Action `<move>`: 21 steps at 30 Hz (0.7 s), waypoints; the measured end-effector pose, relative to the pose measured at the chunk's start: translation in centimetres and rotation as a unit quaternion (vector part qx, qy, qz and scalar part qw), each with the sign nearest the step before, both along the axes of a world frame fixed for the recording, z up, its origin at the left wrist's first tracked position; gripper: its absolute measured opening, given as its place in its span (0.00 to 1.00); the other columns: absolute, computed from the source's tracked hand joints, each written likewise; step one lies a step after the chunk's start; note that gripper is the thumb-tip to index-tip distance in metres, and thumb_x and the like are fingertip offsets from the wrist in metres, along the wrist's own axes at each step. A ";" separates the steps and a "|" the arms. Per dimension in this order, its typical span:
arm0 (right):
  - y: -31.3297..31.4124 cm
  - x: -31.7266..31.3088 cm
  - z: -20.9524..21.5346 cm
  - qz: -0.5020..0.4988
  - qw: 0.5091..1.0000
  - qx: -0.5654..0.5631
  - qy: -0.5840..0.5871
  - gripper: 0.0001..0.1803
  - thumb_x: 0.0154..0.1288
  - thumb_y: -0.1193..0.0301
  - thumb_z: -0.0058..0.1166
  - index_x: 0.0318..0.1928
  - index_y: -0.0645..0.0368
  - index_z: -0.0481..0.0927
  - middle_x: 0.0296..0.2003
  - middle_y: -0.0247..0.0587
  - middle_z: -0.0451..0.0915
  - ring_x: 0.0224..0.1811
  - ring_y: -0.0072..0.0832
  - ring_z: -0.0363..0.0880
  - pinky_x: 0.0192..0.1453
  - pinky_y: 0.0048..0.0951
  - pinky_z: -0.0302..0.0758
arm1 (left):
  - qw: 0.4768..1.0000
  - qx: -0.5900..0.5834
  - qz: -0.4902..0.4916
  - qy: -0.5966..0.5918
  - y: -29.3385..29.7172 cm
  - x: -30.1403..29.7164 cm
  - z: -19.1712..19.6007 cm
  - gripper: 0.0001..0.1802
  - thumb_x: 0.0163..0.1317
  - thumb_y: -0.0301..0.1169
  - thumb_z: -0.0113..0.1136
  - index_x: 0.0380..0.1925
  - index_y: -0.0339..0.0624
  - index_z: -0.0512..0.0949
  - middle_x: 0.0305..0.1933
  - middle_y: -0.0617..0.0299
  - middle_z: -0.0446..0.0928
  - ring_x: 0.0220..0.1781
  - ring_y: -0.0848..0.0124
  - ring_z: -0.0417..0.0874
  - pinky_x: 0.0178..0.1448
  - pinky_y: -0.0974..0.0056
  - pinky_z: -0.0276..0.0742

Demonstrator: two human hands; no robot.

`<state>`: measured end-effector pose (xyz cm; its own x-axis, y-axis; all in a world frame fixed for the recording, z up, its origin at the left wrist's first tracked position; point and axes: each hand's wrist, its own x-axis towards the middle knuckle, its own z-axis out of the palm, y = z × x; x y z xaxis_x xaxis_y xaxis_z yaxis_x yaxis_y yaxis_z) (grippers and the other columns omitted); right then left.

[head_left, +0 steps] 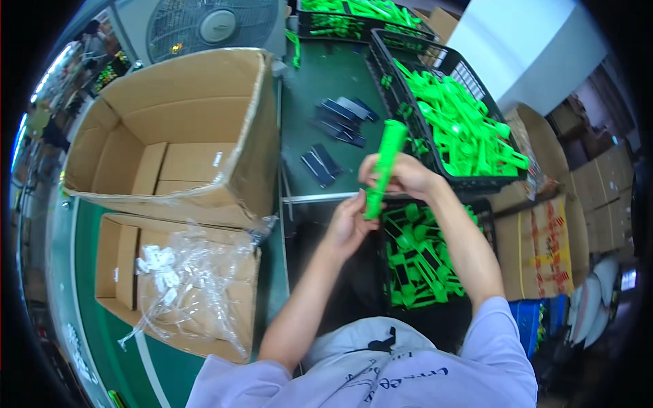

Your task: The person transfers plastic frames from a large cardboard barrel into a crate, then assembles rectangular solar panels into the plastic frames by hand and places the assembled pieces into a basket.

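We record bright indoor light, glare from strip lights point(47, 76) far left, glints on plastic film point(211, 285). Green handheld part point(390, 146) renders near-saturated; we see bowed edges, black corners, soft left periphery.

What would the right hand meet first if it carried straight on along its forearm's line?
Probably the farther cluster of dark, flat, rectangular strips on the green tabletop; the right hand seems raised, so it might pass over them.

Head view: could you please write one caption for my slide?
Left hand and right hand hold a long green piece near a black crate of green parts.
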<state>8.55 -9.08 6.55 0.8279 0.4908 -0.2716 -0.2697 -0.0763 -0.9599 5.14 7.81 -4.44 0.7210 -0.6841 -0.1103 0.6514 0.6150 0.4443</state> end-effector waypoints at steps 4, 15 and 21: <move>-0.3 1.8 -1.7 -0.083 0.996 0.028 -0.004 0.15 0.62 0.70 0.53 0.48 0.64 0.76 0.35 0.38 0.79 0.22 0.16 0.72 0.21 0.18 0.66 | 0.997 -0.018 0.045 0.055 -1.1 0.2 -1.0 0.10 0.72 0.31 0.49 0.46 0.36 0.74 0.37 0.59 0.79 0.33 0.72 0.80 0.38 0.69 0.78; 6.1 4.6 -1.5 -0.252 0.735 -0.418 -0.471 0.14 0.53 0.73 0.59 0.43 0.63 0.80 0.38 0.49 0.82 0.39 0.38 0.83 0.45 0.35 0.79 | 0.952 0.278 0.121 0.039 -1.4 -1.2 0.1 0.10 0.70 0.25 0.50 0.48 0.30 0.71 0.39 0.53 0.79 0.32 0.69 0.82 0.37 0.65 0.83; 7.6 6.7 -7.5 -0.091 0.724 -0.594 -0.339 0.12 0.49 0.68 0.62 0.32 0.65 0.83 0.35 0.59 0.81 0.39 0.50 0.83 0.44 0.44 0.81 | 0.948 0.301 0.105 0.018 -1.3 -0.7 -0.4 0.12 0.69 0.24 0.49 0.50 0.29 0.71 0.40 0.53 0.78 0.33 0.69 0.82 0.39 0.66 0.85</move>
<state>15.30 -1.51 -0.96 0.9900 0.1109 0.0869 0.1239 -0.9790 -0.1620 4.42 6.47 -4.79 0.8229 -0.3307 -0.4621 0.5639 0.3752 0.7357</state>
